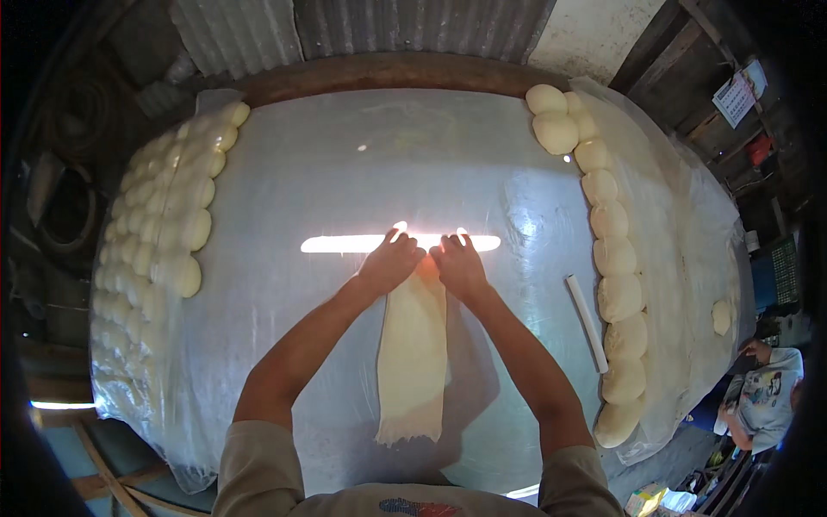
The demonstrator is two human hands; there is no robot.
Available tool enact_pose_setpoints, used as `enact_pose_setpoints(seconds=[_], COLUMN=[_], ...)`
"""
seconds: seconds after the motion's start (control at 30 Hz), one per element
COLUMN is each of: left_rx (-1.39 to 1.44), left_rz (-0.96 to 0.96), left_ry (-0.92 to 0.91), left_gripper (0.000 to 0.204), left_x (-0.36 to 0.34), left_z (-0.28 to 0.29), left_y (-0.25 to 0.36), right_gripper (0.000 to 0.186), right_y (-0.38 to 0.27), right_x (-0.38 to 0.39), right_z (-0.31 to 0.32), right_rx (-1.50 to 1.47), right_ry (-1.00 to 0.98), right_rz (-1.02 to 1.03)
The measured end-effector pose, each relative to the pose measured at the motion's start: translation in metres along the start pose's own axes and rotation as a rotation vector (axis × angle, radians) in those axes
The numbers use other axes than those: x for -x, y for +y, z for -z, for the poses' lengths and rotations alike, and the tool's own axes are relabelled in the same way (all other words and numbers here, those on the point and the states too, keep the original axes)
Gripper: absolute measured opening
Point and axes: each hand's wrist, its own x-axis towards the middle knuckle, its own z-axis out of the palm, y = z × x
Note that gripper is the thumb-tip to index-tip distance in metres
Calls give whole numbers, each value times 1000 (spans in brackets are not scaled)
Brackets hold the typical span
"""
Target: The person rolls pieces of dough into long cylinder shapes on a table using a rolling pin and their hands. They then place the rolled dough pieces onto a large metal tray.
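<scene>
Grey tabletop (pixel 284 189), dough strip (pixel 413 362), hands (pixel 391 264) at far end

Premises appear to be a small dough workshop or rustic bakery. A large, smooth counter (pixel 276 189) fills mid-frame, bearing a flat dough strip (pixel 412 362). Pale dough balls (pixel 199 229) are massed at left, mostly under clear plastic (pixel 194 414); a further dough row (pixel 615 256) lines the right. Construction is rough: corrugated sheets (pixel 413 30) at top, timber boards (pixel 670 62) at upper right.
</scene>
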Motion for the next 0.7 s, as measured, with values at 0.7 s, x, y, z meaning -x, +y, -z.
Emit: enact_pose_setpoints(seconds=[0.7], left_rx=[-27], left_rz=[-105], left_ry=[213], left_gripper=[27], left_x=[61], left_z=[10], left_y=[34], right_gripper=[31], right_y=[-42], right_x=[59], right_z=[-5], right_rx=[-10], right_ry=[145], right_rz=[-12])
